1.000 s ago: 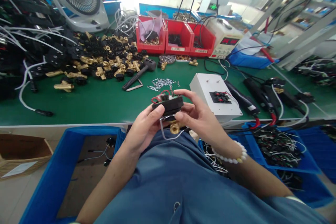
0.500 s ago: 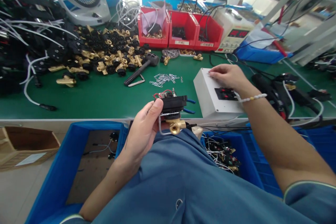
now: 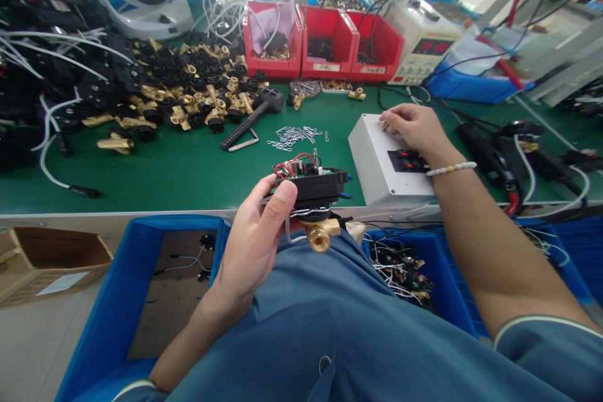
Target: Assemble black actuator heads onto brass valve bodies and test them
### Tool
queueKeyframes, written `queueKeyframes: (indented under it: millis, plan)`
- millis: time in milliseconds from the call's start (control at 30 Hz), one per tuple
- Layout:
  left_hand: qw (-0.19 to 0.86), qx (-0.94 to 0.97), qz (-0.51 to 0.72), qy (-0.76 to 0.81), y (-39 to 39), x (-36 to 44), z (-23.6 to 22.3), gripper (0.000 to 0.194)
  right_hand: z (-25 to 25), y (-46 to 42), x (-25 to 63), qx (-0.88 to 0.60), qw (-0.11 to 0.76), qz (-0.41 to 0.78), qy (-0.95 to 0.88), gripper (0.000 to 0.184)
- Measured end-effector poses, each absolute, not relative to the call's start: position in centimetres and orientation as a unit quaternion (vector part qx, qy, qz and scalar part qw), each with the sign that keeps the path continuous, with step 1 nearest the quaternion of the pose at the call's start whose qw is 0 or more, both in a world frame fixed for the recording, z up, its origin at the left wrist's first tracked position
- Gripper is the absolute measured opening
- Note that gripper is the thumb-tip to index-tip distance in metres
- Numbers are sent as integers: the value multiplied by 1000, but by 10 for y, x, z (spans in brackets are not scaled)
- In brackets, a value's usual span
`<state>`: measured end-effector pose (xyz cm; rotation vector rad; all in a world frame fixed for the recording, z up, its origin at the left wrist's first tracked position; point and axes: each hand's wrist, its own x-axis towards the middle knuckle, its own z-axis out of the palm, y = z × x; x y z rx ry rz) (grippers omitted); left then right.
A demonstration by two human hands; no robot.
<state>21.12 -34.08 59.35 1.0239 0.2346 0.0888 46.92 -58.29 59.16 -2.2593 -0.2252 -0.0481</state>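
Note:
My left hand is closed around a motorized valve, holding it above the table's front edge. The valve's open black housing shows red wires and a circuit board on top. Below it hangs a brass valve body, with its round port facing me. A bent grey wire or rod runs down beside my fingers. My right hand rests at the far end of a light grey box, thumb and fingertips pinched together at its top face. Whatever small part lies between them is too hidden to name. Black-and-red terminals sit on the box near my wrist.
Metal clips and a black hammer lie on the green table. Brass fittings are heaped at left. Red bins and a power supply stand behind. Blue crates sit below the edge.
My left hand has tilted the valve, so more of its circuit board shows, and moved it slightly right. My right hand's fingertips have shifted slightly on the grey box and stay pinched.

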Motion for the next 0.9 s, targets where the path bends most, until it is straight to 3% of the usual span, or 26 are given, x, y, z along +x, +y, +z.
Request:
queueKeyframes:
  millis: [900]
  plan:
    - [766, 633, 111, 28, -336, 199, 597, 44, 594, -573, 458, -900, 431, -58, -40, 21]
